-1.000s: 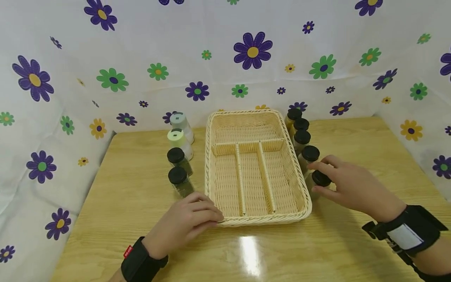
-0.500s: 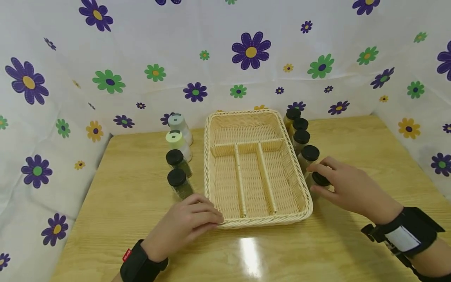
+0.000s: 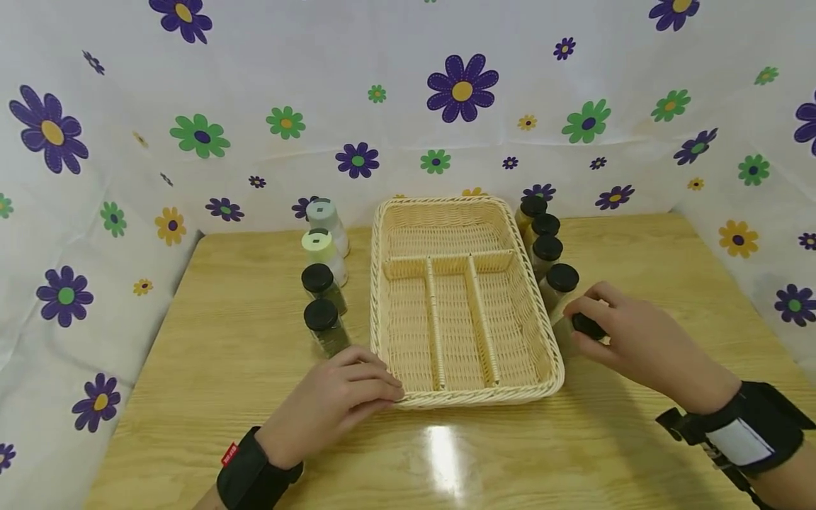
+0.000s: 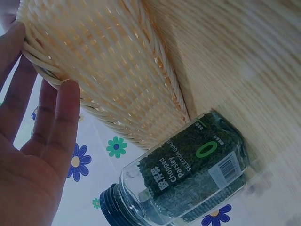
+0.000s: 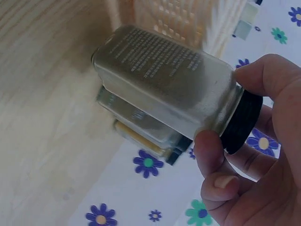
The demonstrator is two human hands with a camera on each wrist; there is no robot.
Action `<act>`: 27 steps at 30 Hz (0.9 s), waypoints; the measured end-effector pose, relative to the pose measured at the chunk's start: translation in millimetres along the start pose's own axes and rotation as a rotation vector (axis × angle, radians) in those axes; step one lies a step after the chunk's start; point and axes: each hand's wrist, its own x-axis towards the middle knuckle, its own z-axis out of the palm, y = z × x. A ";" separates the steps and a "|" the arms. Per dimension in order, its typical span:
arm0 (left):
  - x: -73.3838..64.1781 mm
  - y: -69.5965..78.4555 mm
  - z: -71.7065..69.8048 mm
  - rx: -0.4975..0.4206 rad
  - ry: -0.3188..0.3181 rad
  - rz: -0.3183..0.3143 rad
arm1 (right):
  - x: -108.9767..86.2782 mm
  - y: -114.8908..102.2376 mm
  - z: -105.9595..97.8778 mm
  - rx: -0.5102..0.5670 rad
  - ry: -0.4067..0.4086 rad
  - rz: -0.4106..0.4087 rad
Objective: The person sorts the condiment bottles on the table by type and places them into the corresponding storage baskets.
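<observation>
My right hand (image 3: 637, 340) holds a clear spice jar (image 5: 160, 80) of greyish powder by its black lid and neck, thumb and fingers on either side. In the head view its lid (image 3: 588, 326) tilts at the basket's right side. My left hand (image 3: 341, 397) rests its fingers on the front-left corner of the wicker basket (image 3: 484, 400); in the left wrist view the fingertips (image 4: 70, 89) touch the woven rim. Close by stands a jar of chopped parsley (image 4: 193, 169), labelled and black-lidded, not touched by the hand.
Three dividers split the basket into compartments with bare bottoms. Along its right side, several black-lidded jars (image 3: 561, 280) stand in a row. Left of it stand another black-lidded jar (image 3: 321, 283), a yellow-green-capped shaker (image 3: 321, 251) and a pale-capped shaker (image 3: 328, 219). Flowered cloth (image 3: 382, 71) hangs behind.
My right hand has closed on the nearest right-hand jar and its lid has tipped and shifted slightly to the right. The left hand stays at the basket corner.
</observation>
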 end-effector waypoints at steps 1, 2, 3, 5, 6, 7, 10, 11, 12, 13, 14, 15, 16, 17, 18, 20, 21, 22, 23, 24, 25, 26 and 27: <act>-0.5 -0.1 -1.0 -0.003 -0.001 -0.004 | 1.0 -1.5 -3.7 -0.003 0.022 -0.010; -0.9 -0.1 -1.8 -0.003 -0.002 -0.007 | 2.3 -2.9 -8.1 -0.007 0.043 -0.018; -1.3 -0.1 -2.6 0.001 -0.004 -0.008 | 4.0 -4.2 -12.8 -0.009 0.064 -0.028; -2.5 0.3 -4.4 0.018 -0.007 -0.011 | 8.9 -7.2 -22.5 -0.013 0.093 -0.049; -3.3 0.5 -5.5 0.030 -0.008 -0.010 | 11.9 -9.1 -26.9 -0.013 0.104 -0.060; -4.4 0.7 -6.9 0.038 -0.009 -0.011 | 15.0 -11.4 -31.1 -0.016 0.111 -0.066; -8.8 1.6 -12.1 0.069 -0.014 -0.020 | 24.2 -19.9 -41.8 -0.025 0.123 -0.088; -10.4 1.9 -13.9 0.077 -0.015 -0.019 | 27.0 -23.5 -44.6 -0.029 0.125 -0.092; -11.8 2.4 -15.6 0.082 -0.016 -0.018 | 29.6 -27.3 -47.2 -0.032 0.121 -0.092; -13.1 2.9 -16.5 0.087 -0.016 -0.017 | 32.0 -30.9 -49.6 -0.034 0.117 -0.090; -14.0 3.8 -17.1 0.095 -0.018 -0.015 | 34.0 -34.3 -51.5 -0.034 0.113 -0.089; -14.8 4.5 -17.2 0.101 -0.018 -0.012 | 36.0 -37.1 -52.8 -0.031 0.108 -0.088; -15.3 5.2 -17.1 0.106 -0.019 -0.011 | 37.7 -39.5 -53.5 -0.027 0.106 -0.091; -15.2 5.8 -16.6 0.111 -0.016 -0.002 | 39.3 -41.4 -53.8 -0.025 0.101 -0.093; -15.1 6.7 -15.9 0.114 -0.018 -0.007 | 40.9 -43.0 -53.7 -0.019 0.096 -0.094; -13.4 8.1 -14.4 0.117 -0.018 -0.016 | 45.0 -44.6 -52.5 0.004 0.096 -0.107; -12.1 8.5 -13.4 0.120 -0.018 -0.020 | 47.4 -45.0 -51.6 0.016 0.095 -0.114; -10.4 9.1 -12.3 0.123 -0.018 -0.021 | 50.0 -45.6 -50.9 0.027 0.095 -0.123; -8.6 9.6 -10.9 0.125 -0.018 -0.018 | 52.7 -46.2 -50.1 0.037 0.095 -0.130; -6.8 9.9 -9.3 0.123 -0.019 -0.019 | 55.8 -46.9 -49.3 0.047 0.098 -0.137; -4.7 10.0 -7.8 0.119 -0.017 -0.018 | 59.5 -47.3 -48.8 0.061 0.105 -0.147; -3.0 10.0 -6.3 0.113 -0.017 -0.020 | 63.3 -47.7 -47.9 0.064 0.111 -0.154; -2.0 9.7 -4.6 0.107 -0.012 -0.017 | 67.4 -48.6 -46.8 0.077 0.115 -0.163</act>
